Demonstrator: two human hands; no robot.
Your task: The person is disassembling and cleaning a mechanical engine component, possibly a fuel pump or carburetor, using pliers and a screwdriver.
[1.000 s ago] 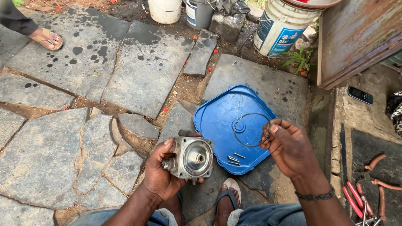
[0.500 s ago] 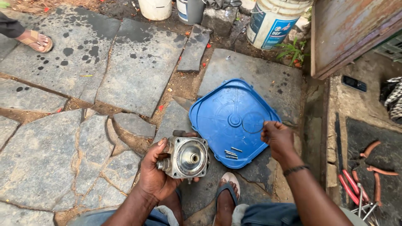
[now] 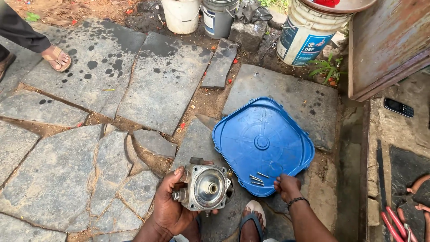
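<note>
Metal housing (image 3: 207, 187) gripped in left hand (image 3: 172, 207), right hand (image 3: 286, 186) fingers perhaps pinching blue lid (image 3: 264, 143) rim

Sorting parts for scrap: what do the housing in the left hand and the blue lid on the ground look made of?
The housing looks like cast metal, probably aluminium: dull silver-grey with a shinier machined bore. The blue lid looks like moulded plastic: even colour, moulded ribs, scuffed matt surface.
</note>
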